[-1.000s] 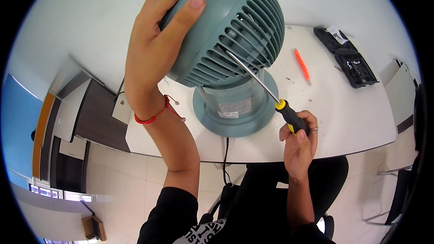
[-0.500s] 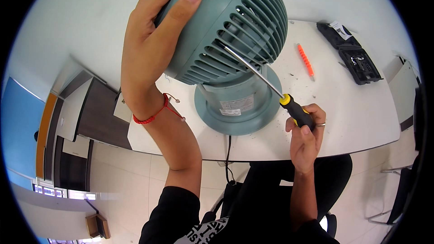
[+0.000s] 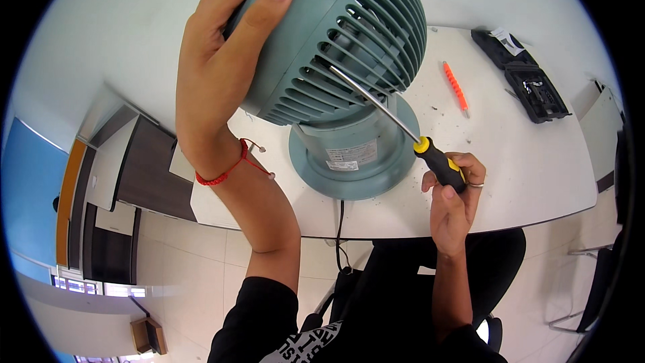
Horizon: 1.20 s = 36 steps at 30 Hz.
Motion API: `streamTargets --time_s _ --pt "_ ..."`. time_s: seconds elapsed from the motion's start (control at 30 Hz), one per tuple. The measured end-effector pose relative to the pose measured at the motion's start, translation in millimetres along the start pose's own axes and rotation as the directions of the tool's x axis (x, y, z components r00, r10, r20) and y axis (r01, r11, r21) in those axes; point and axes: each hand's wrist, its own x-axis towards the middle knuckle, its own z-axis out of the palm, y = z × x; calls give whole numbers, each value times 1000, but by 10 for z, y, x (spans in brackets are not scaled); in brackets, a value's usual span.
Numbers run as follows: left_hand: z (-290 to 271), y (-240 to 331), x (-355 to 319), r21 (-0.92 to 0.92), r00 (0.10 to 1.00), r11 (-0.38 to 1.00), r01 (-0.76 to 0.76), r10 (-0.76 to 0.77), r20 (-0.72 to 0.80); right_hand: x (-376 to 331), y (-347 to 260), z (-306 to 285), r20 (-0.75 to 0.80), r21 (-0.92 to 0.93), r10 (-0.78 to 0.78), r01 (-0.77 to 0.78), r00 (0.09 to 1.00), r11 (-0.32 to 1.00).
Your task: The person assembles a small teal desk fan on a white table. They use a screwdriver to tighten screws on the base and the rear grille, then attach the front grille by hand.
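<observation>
A grey-green fan [image 3: 306, 27] with a round slatted head stands on its circular base on the white table. Its head is tilted. My left hand [image 3: 222, 60] grips the left side of the head, thumb on the shell and some fingers hidden round the far side. In my right hand [image 3: 455, 195] is a screwdriver [image 3: 443, 165] with a black-and-yellow handle, its fingers wrapped round the grip. The long metal shaft slants up and left, and its tip goes in between the slats of the fan head, so the very end is hidden.
On the white table [image 3: 537, 181] an orange spiral-patterned rod [image 3: 455, 87] lies right of the fan. Further right is an open black tool case [image 3: 534, 91]. A black cord [image 3: 340, 228] hangs over the front edge. Chairs [image 3: 591, 296] stand at the right.
The screwdriver's handle has turned a little in my right hand, showing more yellow. The fan head and my left hand have shifted slightly left.
</observation>
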Motion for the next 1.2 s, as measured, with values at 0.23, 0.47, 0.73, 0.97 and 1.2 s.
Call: streamTargets --time_s 0.23,0.47,0.73,0.97,1.2 --pt "19 213 -41 -18 999 1000 -4 5 44 27 25 -16 -11 27 22 -22 1000 999" --pt "7 197 -35 2 999 1000 -18 18 40 65 38 -19 15 97 67 -68 998 993" --pt "35 256 -43 -51 999 999 5 -2 52 58 50 -66 -10 135 106 -104 994 985" --pt "31 265 -38 -58 999 998 16 -13 43 74 61 -47 -4 166 98 -96 995 982" --pt "31 266 -45 -53 999 998 15 -13 46 59 -25 -25 -10 95 97 -96 995 991"
